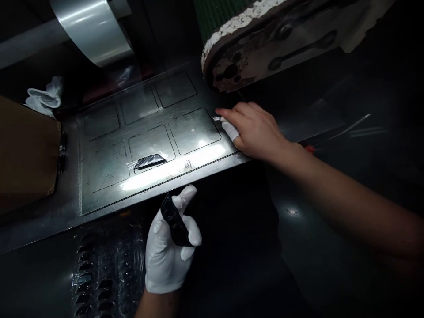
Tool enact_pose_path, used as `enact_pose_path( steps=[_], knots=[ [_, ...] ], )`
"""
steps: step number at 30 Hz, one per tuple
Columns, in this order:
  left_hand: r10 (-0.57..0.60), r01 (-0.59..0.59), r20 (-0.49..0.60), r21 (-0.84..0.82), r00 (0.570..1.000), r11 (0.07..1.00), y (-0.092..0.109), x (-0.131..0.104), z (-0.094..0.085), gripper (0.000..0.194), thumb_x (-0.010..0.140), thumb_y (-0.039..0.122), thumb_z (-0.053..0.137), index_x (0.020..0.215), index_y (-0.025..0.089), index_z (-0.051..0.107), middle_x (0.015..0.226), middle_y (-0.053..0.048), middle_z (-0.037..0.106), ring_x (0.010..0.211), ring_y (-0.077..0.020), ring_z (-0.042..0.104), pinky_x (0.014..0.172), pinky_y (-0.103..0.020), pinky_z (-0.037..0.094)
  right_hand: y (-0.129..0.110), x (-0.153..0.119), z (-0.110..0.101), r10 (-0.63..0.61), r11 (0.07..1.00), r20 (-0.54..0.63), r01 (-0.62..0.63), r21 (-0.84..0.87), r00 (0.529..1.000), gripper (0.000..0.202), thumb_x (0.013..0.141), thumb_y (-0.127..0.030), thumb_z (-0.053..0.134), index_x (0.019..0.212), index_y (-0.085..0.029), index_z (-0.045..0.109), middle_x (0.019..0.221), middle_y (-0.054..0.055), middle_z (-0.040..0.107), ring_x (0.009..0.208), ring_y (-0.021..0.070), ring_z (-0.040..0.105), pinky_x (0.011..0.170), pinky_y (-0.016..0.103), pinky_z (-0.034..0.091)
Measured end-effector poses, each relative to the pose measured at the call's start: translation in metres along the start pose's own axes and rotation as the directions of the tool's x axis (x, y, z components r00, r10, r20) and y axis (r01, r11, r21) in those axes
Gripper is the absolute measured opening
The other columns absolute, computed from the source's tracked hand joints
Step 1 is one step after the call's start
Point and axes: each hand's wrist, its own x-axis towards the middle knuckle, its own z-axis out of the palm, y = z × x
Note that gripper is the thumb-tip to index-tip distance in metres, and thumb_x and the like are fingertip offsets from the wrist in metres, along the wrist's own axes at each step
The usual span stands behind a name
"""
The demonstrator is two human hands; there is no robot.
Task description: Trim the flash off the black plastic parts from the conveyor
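A glossy black, narrow curved piece (175,223) is gripped between the fingers and thumb of my left hand (168,256), which wears a white glove. It is held tilted, just in front of the bench's edge. My right hand (255,128), bare apart from a white cover on the thumb, rests closed at the right end of the marked sheet (195,130). A small pale tip shows at its fingertips; what it belongs to is hidden. Another black piece (150,161), with clear film around it, lies on the sheet between my hands.
Below the bench at left, a clear plastic tray (115,251) holds several black pieces. A cardboard box (26,152) and crumpled white cloth (46,95) are at left. A film roll (92,31) hangs above; a conveyor end with green belt (221,17) juts over the bench.
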Motion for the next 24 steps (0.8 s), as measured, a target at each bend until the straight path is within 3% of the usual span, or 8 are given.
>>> enact_pose_path(
  steps=[3, 5, 9, 11, 14, 19, 24],
  knots=[
    [-0.011, 0.01, 0.024, 0.056, 1.0, 0.998, 0.001, -0.002, -0.001, 0.045, 0.091, 0.064, 0.067, 0.113, 0.027, 0.078, 0.133, -0.011, 0.072, 0.041, 0.0009, 0.046, 0.033, -0.018, 0.022, -0.006, -0.007, 0.0, -0.039, 0.996, -0.038, 0.042, 0.084, 0.999, 0.052, 0.099, -0.017, 0.046, 0.149, -0.014, 0.058, 0.115, 0.015, 0.067, 0.103, 0.0302, 0.061, 0.088, 0.045, 0.052],
    [-0.006, 0.004, 0.018, 0.105, 1.0, 0.994, 0.002, -0.004, -0.003, 0.046, 0.093, 0.065, 0.064, 0.115, 0.026, 0.077, 0.132, -0.012, 0.073, 0.041, 0.001, 0.046, 0.035, -0.018, 0.025, -0.02, -0.015, -0.014, -0.153, 0.968, 0.01, 0.148, 0.204, 0.988, 0.05, 0.1, -0.02, 0.048, 0.149, -0.012, 0.057, 0.112, 0.015, 0.068, 0.1, 0.029, 0.061, 0.085, 0.044, 0.053],
    [-0.023, 0.024, -0.01, 0.177, 1.0, 0.984, 0.001, -0.009, -0.006, 0.044, 0.095, 0.061, 0.063, 0.12, 0.027, 0.074, 0.123, -0.011, 0.075, 0.048, -0.0019, 0.052, 0.038, -0.016, 0.028, -0.061, -0.029, -0.051, -0.463, 0.818, 0.086, 0.388, 0.424, 0.882, 0.044, 0.101, -0.017, 0.052, 0.143, -0.016, 0.062, 0.109, 0.01, 0.073, 0.1, 0.024, 0.063, 0.084, 0.039, 0.053],
    [-0.06, 0.061, -0.014, 0.202, 0.998, 0.977, 0.002, -0.012, -0.008, 0.049, 0.094, 0.062, 0.064, 0.122, 0.024, 0.073, 0.107, -0.011, 0.077, 0.051, -0.0046, 0.053, 0.039, -0.015, 0.029, -0.077, -0.032, -0.064, -0.538, 0.781, 0.108, 0.447, 0.436, 0.836, 0.041, 0.1, -0.014, 0.054, 0.139, -0.017, 0.065, 0.108, 0.009, 0.074, 0.099, 0.0232, 0.064, 0.083, 0.037, 0.053],
    [-0.092, 0.095, -0.025, 0.257, 0.995, 0.962, 0.005, -0.015, -0.009, 0.062, 0.091, 0.069, 0.062, 0.123, 0.017, 0.071, 0.088, -0.01, 0.075, 0.047, -0.0049, 0.049, 0.039, -0.016, 0.03, -0.087, -0.03, -0.071, -0.563, 0.788, 0.172, 0.464, 0.404, 0.808, 0.039, 0.099, -0.014, 0.055, 0.136, -0.018, 0.068, 0.105, 0.008, 0.075, 0.098, 0.0231, 0.064, 0.081, 0.035, 0.052],
    [-0.071, 0.09, -0.068, 0.331, 0.995, 0.939, 0.01, -0.017, -0.009, 0.06, 0.09, 0.07, 0.063, 0.121, 0.018, 0.071, 0.12, -0.016, 0.072, 0.047, -0.0034, 0.05, 0.038, -0.017, 0.03, -0.093, -0.024, -0.072, -0.555, 0.819, 0.264, 0.462, 0.34, 0.789, 0.039, 0.1, -0.013, 0.053, 0.135, -0.019, 0.068, 0.105, 0.008, 0.074, 0.098, 0.0233, 0.064, 0.077, 0.035, 0.048],
    [-0.072, 0.11, -0.11, 0.402, 0.991, 0.909, 0.015, -0.018, -0.004, 0.05, 0.093, 0.061, 0.066, 0.12, 0.019, 0.072, 0.124, -0.016, 0.072, 0.045, -0.0012, 0.046, 0.038, -0.017, 0.029, -0.1, -0.023, -0.072, -0.544, 0.837, 0.324, 0.477, 0.266, 0.774, 0.034, 0.101, -0.014, 0.053, 0.129, -0.021, 0.071, 0.102, 0.007, 0.073, 0.096, 0.0234, 0.062, 0.071, 0.034, 0.043]
  ],
)
